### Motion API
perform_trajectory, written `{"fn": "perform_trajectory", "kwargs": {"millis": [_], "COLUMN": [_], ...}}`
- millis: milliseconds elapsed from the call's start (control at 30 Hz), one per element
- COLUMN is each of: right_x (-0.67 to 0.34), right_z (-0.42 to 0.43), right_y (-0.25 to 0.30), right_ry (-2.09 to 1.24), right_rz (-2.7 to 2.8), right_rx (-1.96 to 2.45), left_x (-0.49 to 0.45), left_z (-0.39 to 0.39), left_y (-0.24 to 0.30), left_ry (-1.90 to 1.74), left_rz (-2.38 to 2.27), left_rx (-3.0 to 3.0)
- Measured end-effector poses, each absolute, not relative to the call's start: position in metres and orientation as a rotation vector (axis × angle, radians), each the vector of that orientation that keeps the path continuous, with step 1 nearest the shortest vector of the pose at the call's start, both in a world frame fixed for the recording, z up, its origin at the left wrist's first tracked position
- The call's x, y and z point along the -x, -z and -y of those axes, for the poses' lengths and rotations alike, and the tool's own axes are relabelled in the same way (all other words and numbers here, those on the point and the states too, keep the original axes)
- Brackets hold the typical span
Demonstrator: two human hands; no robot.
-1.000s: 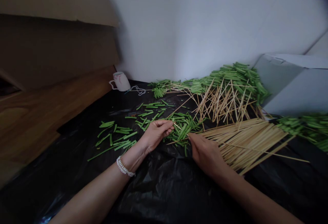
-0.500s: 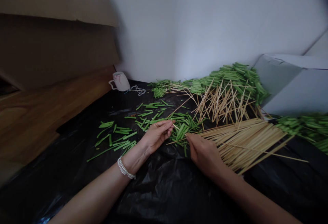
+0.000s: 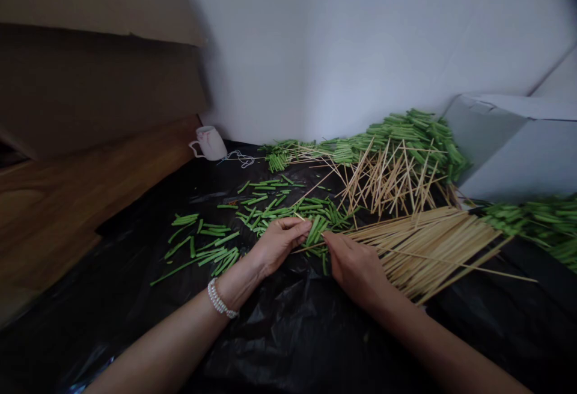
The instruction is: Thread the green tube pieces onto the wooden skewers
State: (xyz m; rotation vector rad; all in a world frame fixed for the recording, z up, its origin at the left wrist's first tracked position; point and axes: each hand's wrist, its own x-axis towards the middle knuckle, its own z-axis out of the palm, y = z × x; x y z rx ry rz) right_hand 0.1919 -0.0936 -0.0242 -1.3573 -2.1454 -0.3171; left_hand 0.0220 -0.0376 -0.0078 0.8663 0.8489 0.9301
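My left hand (image 3: pixel 285 242), with a beaded bracelet (image 3: pixel 220 299) at its wrist, is closed in a pinch. The pale tip of a bamboo skewer (image 3: pixel 300 216) pokes out just past its fingertips. Close by on the right, my right hand (image 3: pixel 354 263) is closed round the skewer's other part, most of which its fingers hide. Cut green stem pieces (image 3: pixel 317 229) show side by side in the gap between the hands; whether all are threaded on the skewer I cannot tell. More loose green pieces (image 3: pixel 259 210) lie just beyond the left hand.
A fan of bare bamboo skewers (image 3: pixel 442 249) lies right of my right hand. Behind it are piled filled skewers (image 3: pixel 406 141) with green ends. A white mug (image 3: pixel 211 143) stands at the back left, a pale box (image 3: pixel 505 135) at the right. Black plastic sheeting (image 3: pixel 288 334) covers the surface.
My left hand has moved slightly right and down, closer to my right hand. The skewer length seen between them before is now mostly hidden, and its tip shows above the left fingers.
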Motion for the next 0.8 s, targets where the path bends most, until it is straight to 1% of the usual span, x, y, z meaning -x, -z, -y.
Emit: {"fn": "perform_trajectory", "kwargs": {"millis": [233, 300, 367, 467, 567, 700, 800], "right_x": [-0.204, -0.205, -0.205, -0.204, -0.203, -0.202, -0.201], "right_z": [0.091, 0.091, 0.091, 0.091, 0.092, 0.093, 0.093], "right_y": [0.023, 0.023, 0.023, 0.024, 0.025, 0.024, 0.024], "right_ry": [0.408, 0.433, 0.442, 0.435, 0.424, 0.407, 0.399], "right_rz": [2.074, 2.067, 2.080, 2.099, 2.094, 2.104, 2.111], "right_rx": [1.378, 1.384, 1.378, 1.356, 1.353, 1.363, 1.361], "left_x": [0.002, 0.020, 0.039, 0.063, 0.076, 0.083, 0.085], "left_z": [0.018, 0.005, -0.009, -0.020, -0.021, -0.019, -0.020], "left_y": [-0.007, -0.013, -0.016, -0.017, -0.018, -0.018, -0.018], "left_ry": [-0.987, -1.091, -1.131, -0.934, -0.640, -0.334, -0.268], "left_rz": [-0.884, -0.985, -1.211, -1.685, -2.021, -2.131, -2.060], "left_rx": [-1.083, -1.188, -1.418, -1.881, -2.151, -2.182, -2.140]}}
